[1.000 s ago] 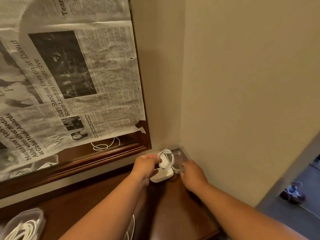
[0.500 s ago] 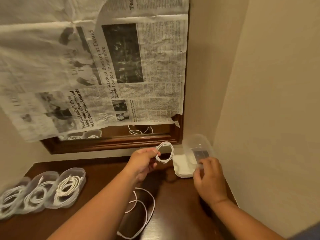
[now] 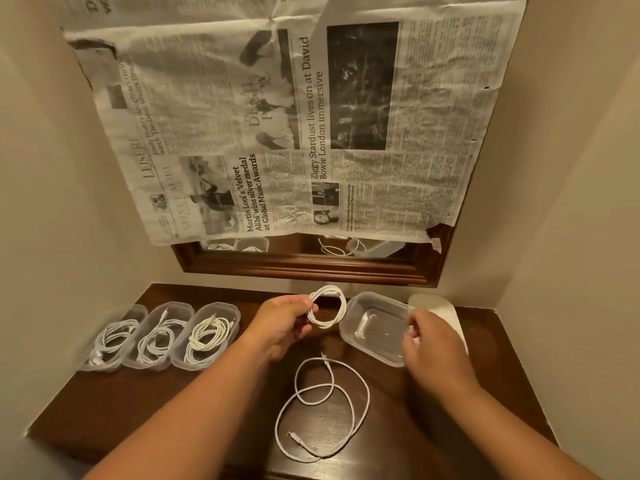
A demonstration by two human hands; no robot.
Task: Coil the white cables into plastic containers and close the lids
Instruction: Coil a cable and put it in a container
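My left hand [image 3: 282, 327] pinches a small coiled white cable [image 3: 327, 306] and holds it up just left of an empty clear plastic container [image 3: 375, 329]. My right hand [image 3: 427, 341] grips the near right rim of that container, which is tilted toward me above the dark wooden table [image 3: 173, 403]. A loose white cable [image 3: 322, 407] lies in open loops on the table in front of the container. White lids [image 3: 438, 311] lie stacked behind my right hand.
Three lidded clear containers [image 3: 156, 336], each with a coiled white cable inside, stand in a row at the table's left. A newspaper-covered mirror in a wooden frame [image 3: 304, 265] hangs on the wall behind. Walls close in left and right.
The view has swung left and down from the right corner. My right hand has drawn the empty container off the lid stack toward me, while my left hand keeps the coil beside it.
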